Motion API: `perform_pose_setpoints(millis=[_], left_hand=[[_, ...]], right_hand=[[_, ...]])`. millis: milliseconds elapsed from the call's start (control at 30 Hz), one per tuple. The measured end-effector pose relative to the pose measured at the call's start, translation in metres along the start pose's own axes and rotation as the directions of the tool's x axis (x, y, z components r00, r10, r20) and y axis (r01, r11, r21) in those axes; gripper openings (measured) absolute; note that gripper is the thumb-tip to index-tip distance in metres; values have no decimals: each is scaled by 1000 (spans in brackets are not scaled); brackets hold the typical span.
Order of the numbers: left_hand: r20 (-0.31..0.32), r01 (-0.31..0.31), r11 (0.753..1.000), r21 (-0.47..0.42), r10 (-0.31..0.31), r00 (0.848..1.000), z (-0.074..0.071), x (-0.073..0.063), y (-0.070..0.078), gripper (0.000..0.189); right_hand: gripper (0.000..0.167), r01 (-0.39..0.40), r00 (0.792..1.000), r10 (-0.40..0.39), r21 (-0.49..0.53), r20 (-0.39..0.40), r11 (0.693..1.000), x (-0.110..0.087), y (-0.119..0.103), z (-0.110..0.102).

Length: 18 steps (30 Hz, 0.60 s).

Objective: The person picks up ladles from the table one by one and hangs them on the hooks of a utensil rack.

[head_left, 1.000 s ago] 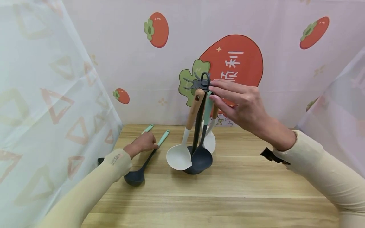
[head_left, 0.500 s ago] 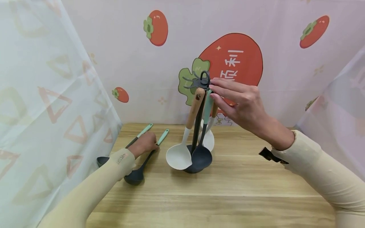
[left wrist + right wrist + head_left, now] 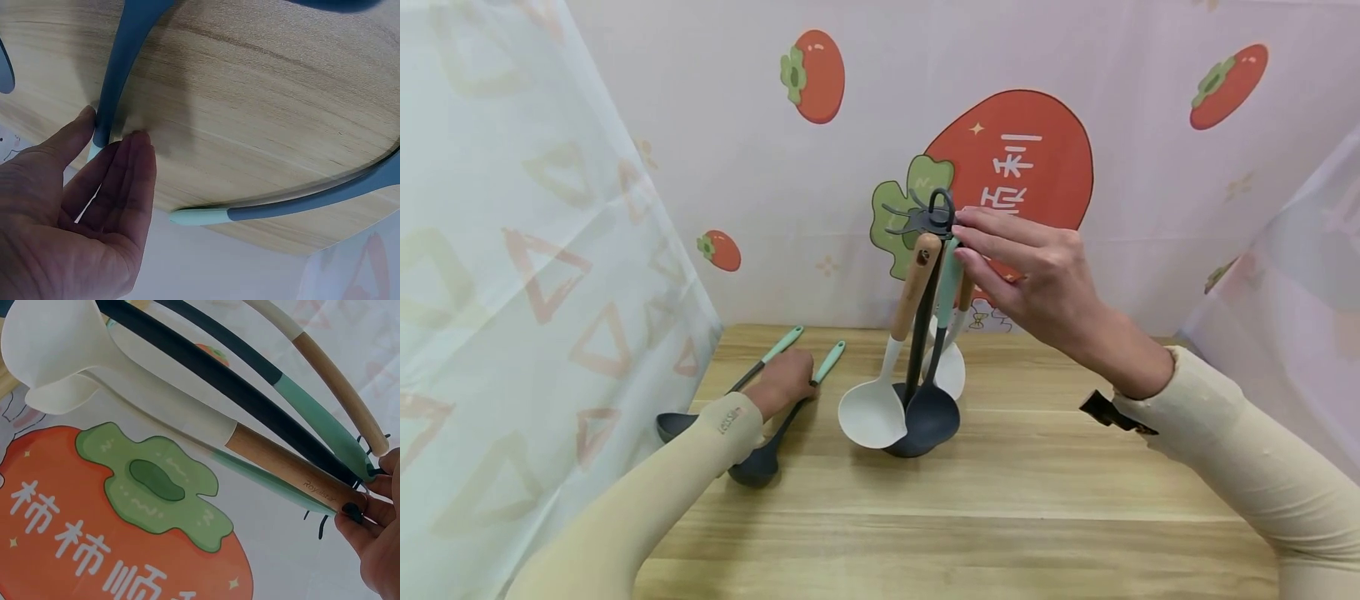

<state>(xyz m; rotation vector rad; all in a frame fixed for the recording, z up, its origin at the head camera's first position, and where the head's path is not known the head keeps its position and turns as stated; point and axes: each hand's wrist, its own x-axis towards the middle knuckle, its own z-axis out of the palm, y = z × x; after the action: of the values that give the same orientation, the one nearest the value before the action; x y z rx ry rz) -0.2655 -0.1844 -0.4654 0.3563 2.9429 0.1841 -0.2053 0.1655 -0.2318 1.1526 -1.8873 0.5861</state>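
My left hand [image 3: 784, 382] pinches the shaft of a dark ladle [image 3: 756, 468] with a mint-green handle, lying on the table; the left wrist view shows the thumb and fingers on either side of that shaft [image 3: 117, 75]. A similar ladle [image 3: 787, 338] lies to its left, partly behind my forearm. My right hand [image 3: 1033, 260] holds the top of a dark utensil stand [image 3: 927, 221] with hooks and a ring. From it hang a white ladle [image 3: 871, 415] with a wooden handle, a dark ladle [image 3: 936, 412] with a mint handle, and white utensils [image 3: 952, 372] behind.
The wooden table [image 3: 970, 550] ends at a persimmon-print cloth [image 3: 760, 175] behind. Another patterned cloth [image 3: 497, 350] slopes along the left side, near the leftmost ladle. A third hangs at the right. A black strap [image 3: 1116, 412] sticks out from my right sleeve.
My left wrist has turned and the sleeve has shifted slightly right, uncovering more of the leftmost ladle. The ladles on the table, the stand and my right hand stay nearly in place.
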Motion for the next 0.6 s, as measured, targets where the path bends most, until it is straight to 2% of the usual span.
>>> perform_pose_setpoints(millis=[267, 433, 600], left_hand=[[-21, -6, 999, 35, 6, 1000, 5, 5, 0, 39], [-13, -15, 998, 62, 16, 1000, 8, 6, 1, 38], [-5, -1, 999, 39, 2, 1000, 8, 6, 1, 38]], right_hand=[[33, -2, 1000, 3, 14, -26, 1000, 2, -3, 1], [31, 3, 1000, -3, -20, 5, 1000, 1, -2, 0], [31, 5, 1000, -5, -21, 3, 1000, 1, -2, -1]])
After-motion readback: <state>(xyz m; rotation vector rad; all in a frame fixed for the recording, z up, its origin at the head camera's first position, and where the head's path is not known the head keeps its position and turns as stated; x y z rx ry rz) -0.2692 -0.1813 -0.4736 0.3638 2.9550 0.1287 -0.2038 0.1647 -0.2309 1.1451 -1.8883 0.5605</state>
